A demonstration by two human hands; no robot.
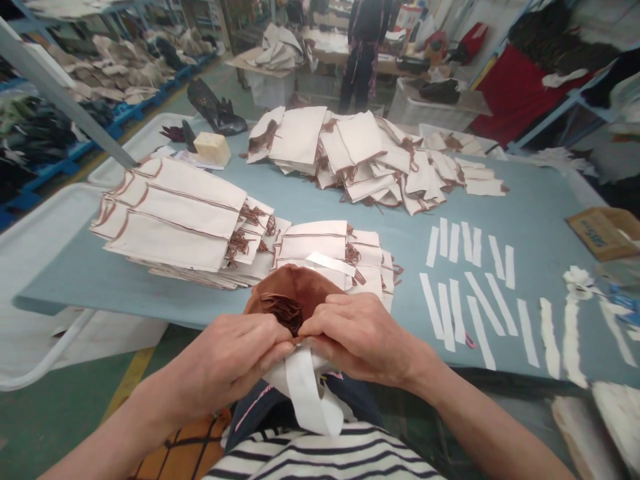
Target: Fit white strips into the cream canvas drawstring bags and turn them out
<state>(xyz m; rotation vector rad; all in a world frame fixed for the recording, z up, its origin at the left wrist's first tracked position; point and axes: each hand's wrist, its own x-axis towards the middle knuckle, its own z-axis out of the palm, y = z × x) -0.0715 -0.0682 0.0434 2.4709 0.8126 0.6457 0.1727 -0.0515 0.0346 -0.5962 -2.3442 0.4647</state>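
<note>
Before the striped shirt, both hands pinch the rim of a brown-lined pouch holding dark folded material.

Green floor is running beneath the furniture, a yellow line crossing it at left. Blue-topped table is filling the midground. Grey metal post is slanting at left; blue racking is standing beyond it. Pale worktable is occupying the rear. Light is falling evenly.
</note>
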